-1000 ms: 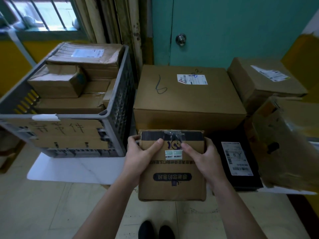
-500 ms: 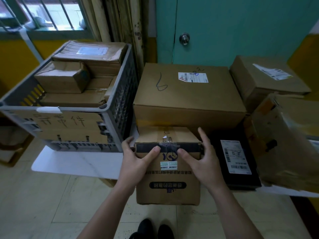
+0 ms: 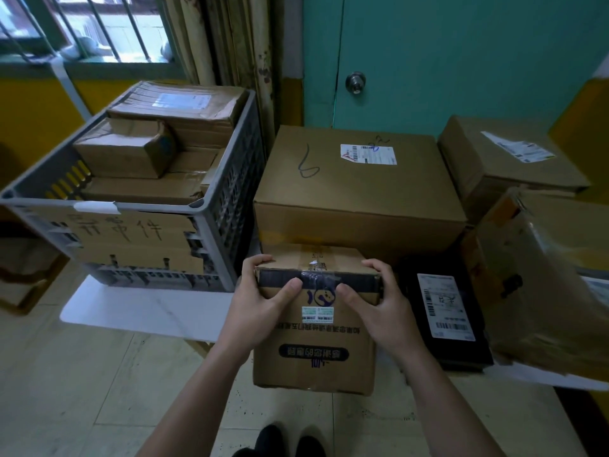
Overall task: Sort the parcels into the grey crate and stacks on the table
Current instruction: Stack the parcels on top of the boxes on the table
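A white surface point(image 3: 141, 311) stood before a teal door point(image 3: 461, 61), carrying a grey crate point(image 3: 230, 199). The left hand point(image 3: 260, 301) and right hand point(image 3: 385, 308) gripped a printed parcel point(image 3: 313, 361) at its upper corners

Table point(image 3: 148, 311): its white top is showing at lower left.
Left: a grey crate point(image 3: 230, 232) is sitting on it.
Centre: a large brown box point(image 3: 359, 199) is standing just beside the crate.
Right: a black parcel point(image 3: 441, 311) is lying flat, and a torn carton point(image 3: 543, 285) is leaning beside it.
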Available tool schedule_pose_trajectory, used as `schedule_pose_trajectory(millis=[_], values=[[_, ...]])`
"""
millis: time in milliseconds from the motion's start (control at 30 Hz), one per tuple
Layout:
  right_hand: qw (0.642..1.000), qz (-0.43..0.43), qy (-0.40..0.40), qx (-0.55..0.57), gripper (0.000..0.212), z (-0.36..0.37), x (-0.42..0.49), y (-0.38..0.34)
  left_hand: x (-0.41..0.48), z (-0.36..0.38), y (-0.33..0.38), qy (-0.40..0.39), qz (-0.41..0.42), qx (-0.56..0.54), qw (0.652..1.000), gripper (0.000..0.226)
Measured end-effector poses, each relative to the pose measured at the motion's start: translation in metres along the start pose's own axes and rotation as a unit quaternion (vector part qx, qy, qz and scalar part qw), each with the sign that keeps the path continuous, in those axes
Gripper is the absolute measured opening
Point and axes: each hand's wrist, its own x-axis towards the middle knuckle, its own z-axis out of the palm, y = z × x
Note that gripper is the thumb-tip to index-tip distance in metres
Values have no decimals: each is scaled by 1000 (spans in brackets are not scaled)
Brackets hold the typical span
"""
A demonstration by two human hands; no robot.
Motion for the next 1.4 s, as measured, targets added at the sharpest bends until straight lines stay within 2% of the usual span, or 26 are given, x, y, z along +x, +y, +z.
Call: schedule_pose_trajectory(millis=[333, 567, 633, 767, 833, 967, 1133, 1233, 1400], values=[[999, 9, -28, 19, 58, -10, -5, 1, -7, -4, 15, -10, -12, 44, 999, 54], [998, 34, -52, 25, 58, -11, -14, 7, -7, -1, 10, 11, -45, -2, 999, 32], [997, 42, -52, 40, 62, -10, -15, 6, -9, 0, 6, 8, -51, -28, 998, 43], [995, 60, -56, 49, 95, -11, -15, 5, -15, 2, -3, -32, -97, -68, 993, 90], [995, 71, -61, 44, 102, -13, -16, 5, -15, 0, -9, -62, -125, -133, 981, 106], [990, 99, -68, 70, 101, -12, -16, 8, -10, -4, -12, -57, -149, -214, 964, 93], [986, 146, -54, 66, 119, -8, -15, 8, -6, -5, -8, -61, -168, -210, 961, 77], [985, 146, -48, 72, 104, -7, -16, 4, -4, -5, -6, -57, -171, -214, 960, 78], [977, 166, -49, 123, 56, -8, -21, -3, -2, -5, -3, -59, -186, -209, 958, 94]])
